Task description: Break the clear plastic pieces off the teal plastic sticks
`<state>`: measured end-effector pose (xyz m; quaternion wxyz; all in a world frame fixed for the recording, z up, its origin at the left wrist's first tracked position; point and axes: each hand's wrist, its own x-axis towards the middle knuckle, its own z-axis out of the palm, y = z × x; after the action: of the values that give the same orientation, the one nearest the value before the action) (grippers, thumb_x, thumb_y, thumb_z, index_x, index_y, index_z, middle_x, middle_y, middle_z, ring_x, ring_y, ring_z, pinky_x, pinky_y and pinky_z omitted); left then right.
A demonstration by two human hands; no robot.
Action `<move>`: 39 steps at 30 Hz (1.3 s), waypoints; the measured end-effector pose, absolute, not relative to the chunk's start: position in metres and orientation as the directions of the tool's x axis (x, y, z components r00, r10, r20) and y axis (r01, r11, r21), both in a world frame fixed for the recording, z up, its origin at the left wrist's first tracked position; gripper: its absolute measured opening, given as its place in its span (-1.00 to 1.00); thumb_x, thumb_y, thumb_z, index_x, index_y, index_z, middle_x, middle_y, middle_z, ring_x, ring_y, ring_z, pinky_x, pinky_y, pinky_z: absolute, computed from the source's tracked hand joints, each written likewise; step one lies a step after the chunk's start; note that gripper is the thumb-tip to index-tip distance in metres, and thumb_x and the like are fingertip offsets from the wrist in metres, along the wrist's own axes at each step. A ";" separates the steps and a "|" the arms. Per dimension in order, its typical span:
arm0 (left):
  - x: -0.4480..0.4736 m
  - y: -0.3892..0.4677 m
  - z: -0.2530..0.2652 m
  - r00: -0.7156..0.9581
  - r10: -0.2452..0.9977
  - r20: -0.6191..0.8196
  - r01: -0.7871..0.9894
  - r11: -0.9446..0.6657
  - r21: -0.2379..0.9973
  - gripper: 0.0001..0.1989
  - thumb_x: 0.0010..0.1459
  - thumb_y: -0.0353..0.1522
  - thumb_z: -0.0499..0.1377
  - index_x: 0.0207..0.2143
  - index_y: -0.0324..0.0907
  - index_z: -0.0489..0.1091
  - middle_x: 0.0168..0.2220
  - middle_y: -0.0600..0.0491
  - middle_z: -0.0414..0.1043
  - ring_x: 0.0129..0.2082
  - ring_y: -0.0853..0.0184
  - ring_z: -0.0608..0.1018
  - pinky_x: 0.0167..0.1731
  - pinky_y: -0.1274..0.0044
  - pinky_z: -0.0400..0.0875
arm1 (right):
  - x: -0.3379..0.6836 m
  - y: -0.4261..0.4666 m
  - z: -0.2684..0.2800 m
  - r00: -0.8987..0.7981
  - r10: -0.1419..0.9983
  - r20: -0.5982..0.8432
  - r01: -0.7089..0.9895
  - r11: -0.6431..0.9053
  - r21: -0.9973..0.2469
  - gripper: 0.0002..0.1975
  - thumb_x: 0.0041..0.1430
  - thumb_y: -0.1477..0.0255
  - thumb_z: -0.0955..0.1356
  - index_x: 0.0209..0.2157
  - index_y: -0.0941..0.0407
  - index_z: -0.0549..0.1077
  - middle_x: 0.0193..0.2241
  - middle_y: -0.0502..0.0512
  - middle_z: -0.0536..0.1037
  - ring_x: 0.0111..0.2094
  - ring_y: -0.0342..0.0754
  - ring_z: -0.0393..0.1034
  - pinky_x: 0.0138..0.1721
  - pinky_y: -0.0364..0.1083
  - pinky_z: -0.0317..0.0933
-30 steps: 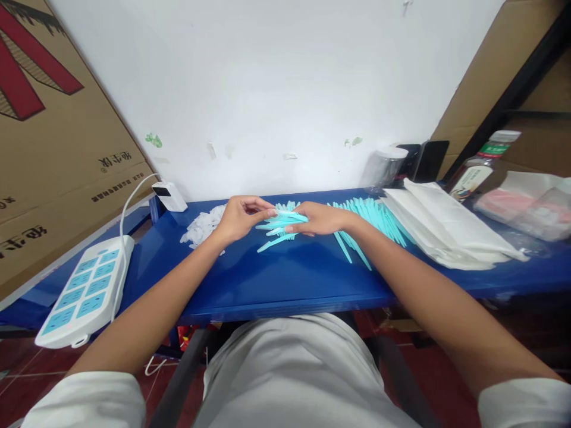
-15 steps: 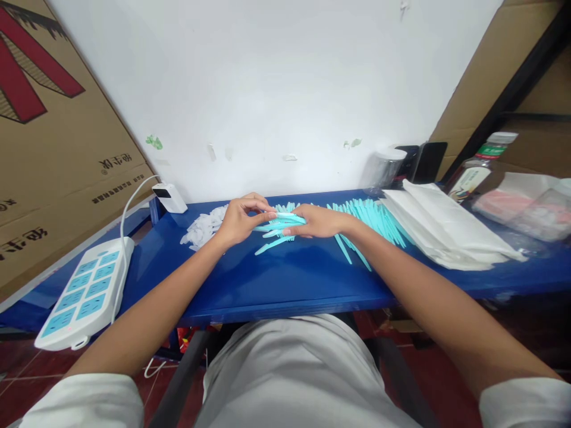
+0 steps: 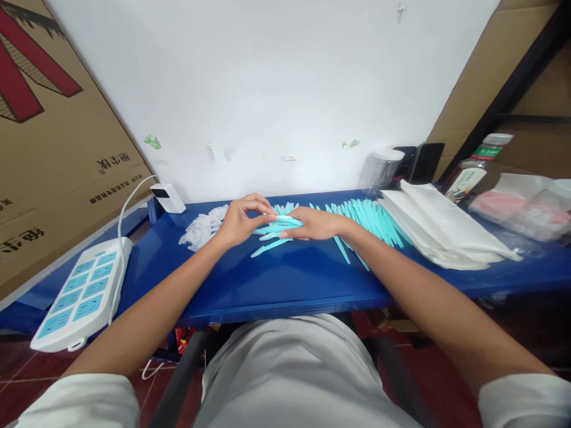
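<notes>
In the middle of the table my left hand (image 3: 245, 221) is closed, thumb and fingertips pinching the whitish end of a slim turquoise stick (image 3: 288, 220) that looks like an eyebrow razor. My right hand (image 3: 314, 223) is closed around the other end of it, along with what seem to be more turquoise razors. Just below the hands, a loose turquoise razor (image 3: 267, 248) lies on the table. Behind them is a small heap of razors (image 3: 285, 208), partly hidden. Left of my left hand sits a pile of small translucent plastic pieces (image 3: 203, 229), perhaps covers.
A larger pile of turquoise razors (image 3: 368, 217) lies right of my right wrist, beside white plastic bags (image 3: 441, 229). Further right stand a clear jar (image 3: 383, 169) and a bottle (image 3: 475, 163). A power strip (image 3: 82, 291) and a white device (image 3: 168, 198) are on the left of the blue table (image 3: 285, 285).
Both hands stay together at nearly the same place, with the pinched razor shifted slightly between the fingers. The whole view has moved a little.
</notes>
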<state>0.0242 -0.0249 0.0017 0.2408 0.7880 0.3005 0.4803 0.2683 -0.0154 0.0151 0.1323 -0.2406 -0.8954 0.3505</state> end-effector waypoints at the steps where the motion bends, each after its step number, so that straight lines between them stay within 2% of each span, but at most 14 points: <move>1: 0.024 -0.025 0.001 0.362 0.703 0.612 0.244 -0.705 0.666 -0.78 0.08 -0.15 0.46 -0.35 -0.09 0.67 -0.24 -0.04 0.55 -0.22 0.23 0.59 -0.16 0.36 0.46 | 0.268 -0.015 0.015 -0.850 0.521 0.069 0.334 0.637 -0.695 -0.53 0.27 0.02 0.38 -0.49 0.11 0.33 -0.63 -0.07 0.38 -0.59 -0.16 0.24 -0.48 -0.14 0.10; 9: 0.028 -0.029 0.004 0.341 0.707 0.620 0.316 -0.707 0.632 -0.72 0.13 -0.09 0.41 -0.32 -0.11 0.65 -0.22 -0.06 0.59 -0.17 0.19 0.59 -0.13 0.36 0.47 | 0.267 -0.015 0.016 -0.830 0.553 0.076 0.359 0.633 -0.686 -0.56 0.27 0.05 0.38 -0.47 0.11 0.34 -0.63 -0.07 0.38 -0.59 -0.15 0.23 -0.47 -0.13 0.07; 14: 0.021 -0.022 0.007 0.235 0.776 0.585 0.428 -0.623 0.654 -0.59 0.25 -0.02 0.28 -0.11 -0.15 0.63 -0.14 -0.08 0.64 -0.16 0.18 0.62 -0.15 0.41 0.47 | 0.271 -0.010 0.013 -0.759 0.630 0.165 0.448 0.688 -0.571 -0.57 0.25 0.03 0.39 -0.40 0.13 0.42 -0.54 0.00 0.46 -0.50 -0.09 0.28 -0.41 -0.10 0.07; 16: 0.011 -0.014 0.006 0.196 0.791 0.580 0.494 -0.590 0.638 -0.58 0.25 -0.01 0.27 -0.14 -0.16 0.64 -0.16 -0.07 0.65 -0.17 0.18 0.62 -0.17 0.42 0.47 | 0.273 -0.008 0.011 -0.754 0.627 0.194 0.449 0.709 -0.544 -0.58 0.26 0.04 0.39 -0.36 0.14 0.45 -0.47 0.05 0.50 -0.45 -0.06 0.31 -0.38 -0.10 0.07; 20: -0.009 0.001 0.004 0.190 0.778 0.599 0.620 -0.568 0.542 -0.63 0.25 -0.04 0.28 -0.22 -0.15 0.64 -0.22 -0.06 0.66 -0.22 0.17 0.62 -0.21 0.41 0.46 | 0.275 -0.007 0.011 -0.777 0.605 0.176 0.417 0.703 -0.575 -0.61 0.32 0.07 0.34 -0.25 0.15 0.47 -0.46 0.05 0.51 -0.48 -0.06 0.34 -0.36 -0.10 0.10; 23: -0.011 0.001 0.005 0.217 0.809 0.546 0.610 -0.549 0.571 -0.61 0.25 -0.02 0.27 -0.26 -0.16 0.65 -0.23 -0.06 0.67 -0.22 0.16 0.63 -0.20 0.40 0.47 | 0.275 -0.008 0.011 -0.771 0.609 0.184 0.418 0.703 -0.575 -0.63 0.34 0.09 0.33 -0.21 0.14 0.48 -0.38 0.08 0.56 -0.44 -0.04 0.39 -0.32 -0.09 0.13; 28: -0.007 -0.001 0.004 0.296 0.817 0.494 0.592 -0.563 0.577 -0.58 0.24 0.02 0.25 -0.26 -0.13 0.66 -0.22 -0.05 0.67 -0.22 0.15 0.63 -0.20 0.41 0.46 | 0.274 -0.005 0.009 -0.765 0.625 0.157 0.460 0.700 -0.546 -0.61 0.32 0.07 0.35 -0.31 0.15 0.46 -0.48 0.06 0.53 -0.47 -0.05 0.37 -0.36 -0.10 0.10; 31: -0.020 0.006 0.003 0.309 0.810 0.498 0.693 -0.551 0.465 -0.61 0.24 0.00 0.24 -0.28 -0.11 0.65 -0.26 -0.05 0.66 -0.30 0.16 0.59 -0.23 0.39 0.43 | 0.275 -0.003 0.008 -0.745 0.654 0.132 0.497 0.675 -0.545 -0.57 0.29 0.05 0.36 -0.40 0.14 0.42 -0.53 0.05 0.52 -0.50 -0.07 0.34 -0.39 -0.10 0.06; 35: -0.047 0.017 0.002 0.331 0.803 0.496 0.860 -0.473 0.191 -0.70 0.25 -0.13 0.22 -0.30 -0.13 0.63 -0.31 -0.11 0.60 -0.26 0.07 0.53 -0.18 0.32 0.36 | 0.276 -0.004 0.011 -0.715 0.687 0.133 0.520 0.649 -0.556 -0.55 0.27 0.02 0.36 -0.45 0.12 0.38 -0.55 0.03 0.50 -0.52 -0.08 0.33 -0.41 -0.10 0.05; 39: -0.062 0.026 -0.005 0.335 0.844 0.419 0.900 -0.418 0.124 -0.71 0.25 -0.17 0.19 -0.25 -0.13 0.64 -0.25 -0.16 0.57 -0.18 0.00 0.52 -0.14 0.28 0.36 | 0.276 -0.007 0.016 -0.712 0.690 0.130 0.520 0.642 -0.564 -0.53 0.24 0.00 0.37 -0.47 0.11 0.35 -0.56 0.02 0.47 -0.53 -0.09 0.30 -0.42 -0.10 0.03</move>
<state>-0.0617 0.0261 -0.0050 -0.0650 0.8144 0.5354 0.2142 0.2762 -0.0066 0.0156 0.1693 -0.3397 -0.8902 0.2519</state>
